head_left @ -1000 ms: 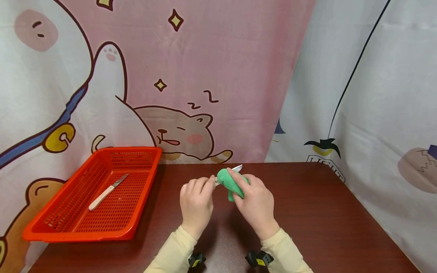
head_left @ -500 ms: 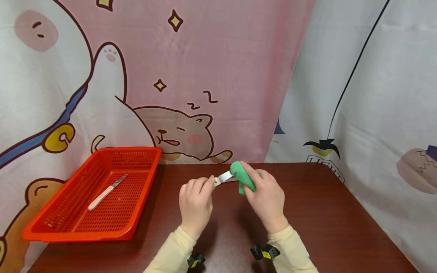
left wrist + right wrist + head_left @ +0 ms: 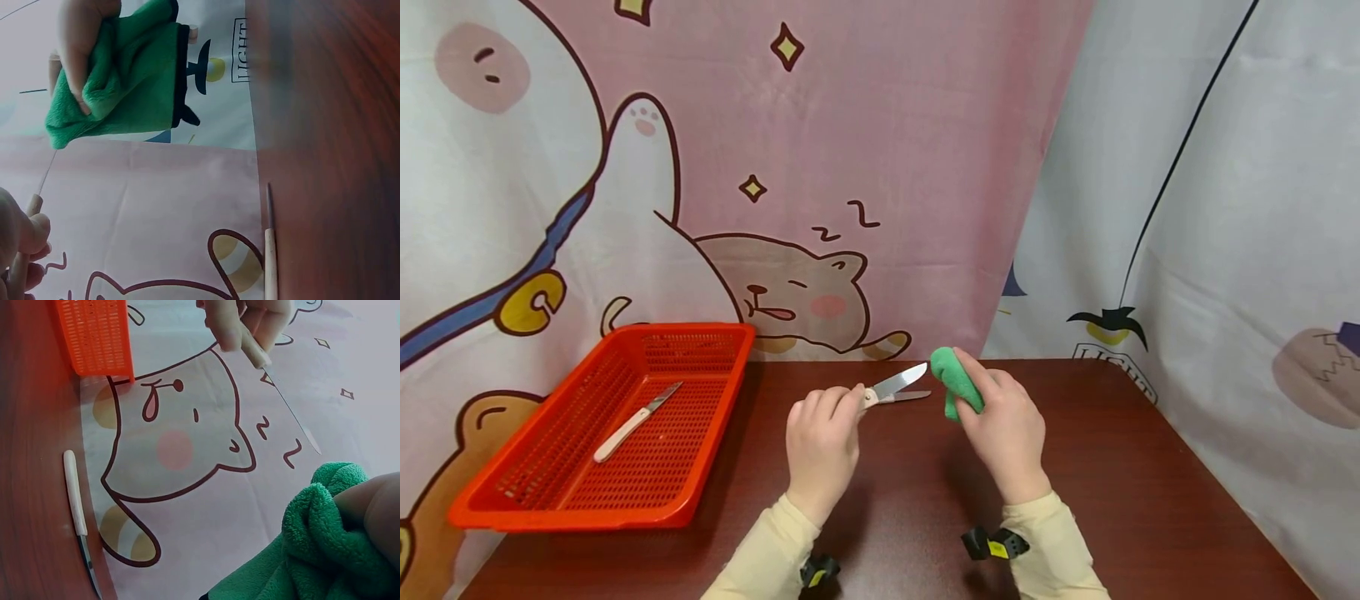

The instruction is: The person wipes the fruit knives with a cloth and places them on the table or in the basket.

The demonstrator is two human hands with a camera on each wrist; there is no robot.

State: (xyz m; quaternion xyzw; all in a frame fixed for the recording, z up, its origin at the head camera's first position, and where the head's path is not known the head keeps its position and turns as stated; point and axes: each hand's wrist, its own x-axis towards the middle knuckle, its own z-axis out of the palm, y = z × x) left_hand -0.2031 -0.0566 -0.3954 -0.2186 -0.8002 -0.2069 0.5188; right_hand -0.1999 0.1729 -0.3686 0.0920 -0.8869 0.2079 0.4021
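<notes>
My left hand [image 3: 823,450] grips a knife by its pale handle, above the table. The bare blade of this knife [image 3: 901,381] points right and up. In my right hand [image 3: 1006,429] a green cloth [image 3: 957,379] is bunched, just beyond the blade's tip. The left wrist view shows the cloth's dark-edged flap hanging loose. Behind the held knife, a second pale-handled knife [image 3: 75,500] lies on the table [image 3: 1120,467]; my left hand hides most of its handle in the head view.
To the left stands an orange-red plastic basket [image 3: 688,508] with perforated walls. Another white-handled knife [image 3: 625,433] lies inside it. A cartoon-printed curtain [image 3: 925,167] hangs along the table's far edge, with a white one [image 3: 1240,208] at the right.
My right hand and the green cloth have moved right along the blade and off its tip, uncovering the blade. My left hand has shifted slightly left, still gripping the knife.
</notes>
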